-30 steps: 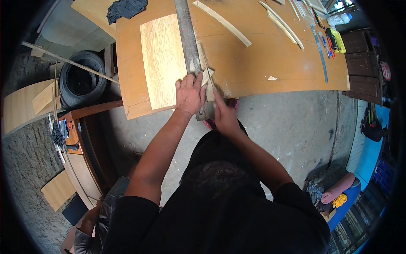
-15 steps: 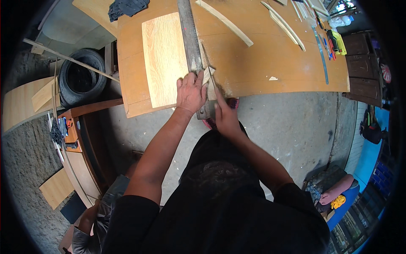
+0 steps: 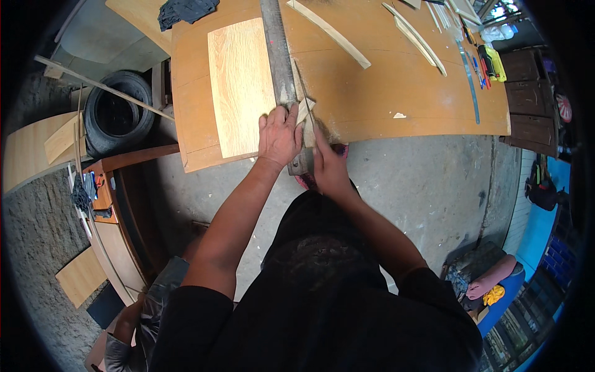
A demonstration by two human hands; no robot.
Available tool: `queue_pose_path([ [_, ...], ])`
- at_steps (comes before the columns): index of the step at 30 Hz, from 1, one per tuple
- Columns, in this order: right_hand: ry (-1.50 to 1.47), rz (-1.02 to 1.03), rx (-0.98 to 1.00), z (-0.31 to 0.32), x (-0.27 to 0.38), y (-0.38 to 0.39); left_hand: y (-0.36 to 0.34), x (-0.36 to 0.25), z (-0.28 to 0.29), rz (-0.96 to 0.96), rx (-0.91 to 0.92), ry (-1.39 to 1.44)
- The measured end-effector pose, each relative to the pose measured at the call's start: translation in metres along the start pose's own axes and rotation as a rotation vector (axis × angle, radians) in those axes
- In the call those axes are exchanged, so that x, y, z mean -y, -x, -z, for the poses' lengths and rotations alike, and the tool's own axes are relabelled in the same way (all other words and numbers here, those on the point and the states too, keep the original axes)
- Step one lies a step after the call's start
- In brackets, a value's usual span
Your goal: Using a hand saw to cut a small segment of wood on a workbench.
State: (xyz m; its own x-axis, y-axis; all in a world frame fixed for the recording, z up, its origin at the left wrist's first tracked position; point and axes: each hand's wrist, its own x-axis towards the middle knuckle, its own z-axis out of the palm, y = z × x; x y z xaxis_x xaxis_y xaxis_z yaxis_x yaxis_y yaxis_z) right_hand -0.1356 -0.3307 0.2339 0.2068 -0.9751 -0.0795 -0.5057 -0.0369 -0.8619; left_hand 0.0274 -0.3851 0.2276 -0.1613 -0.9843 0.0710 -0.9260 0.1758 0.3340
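A long, weathered grey plank crosses the wooden worktable and juts past its near edge. My left hand presses on it with curled fingers, its thumb and forefinger against a small pale wood piece. My right hand is closed round a thin-bladed tool, seen edge-on, which runs forward beside that piece; its handle is hidden by my fingers. A light wood-grain board lies left of the plank.
The brown tabletop carries wood strips, dark cloth and hand tools. A tyre and wooden cabinet stand left. Another person is at lower left. A blue bench with cloths is at right.
Very little differs: my left hand stays pressed on the wood, and my right hand and blade have shifted only slightly. The whole view has moved a few pixels.
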Motion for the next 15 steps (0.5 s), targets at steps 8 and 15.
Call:
queue_pose_path([
  [8,-0.077,-0.140,0.092,0.012,0.007,0.084,0.001,-0.003,0.003,0.015,-0.011,0.003],
  [15,-0.050,-0.039,0.051,-0.007,-0.015,0.012,0.000,0.000,0.002,-0.010,-0.005,0.010],
])
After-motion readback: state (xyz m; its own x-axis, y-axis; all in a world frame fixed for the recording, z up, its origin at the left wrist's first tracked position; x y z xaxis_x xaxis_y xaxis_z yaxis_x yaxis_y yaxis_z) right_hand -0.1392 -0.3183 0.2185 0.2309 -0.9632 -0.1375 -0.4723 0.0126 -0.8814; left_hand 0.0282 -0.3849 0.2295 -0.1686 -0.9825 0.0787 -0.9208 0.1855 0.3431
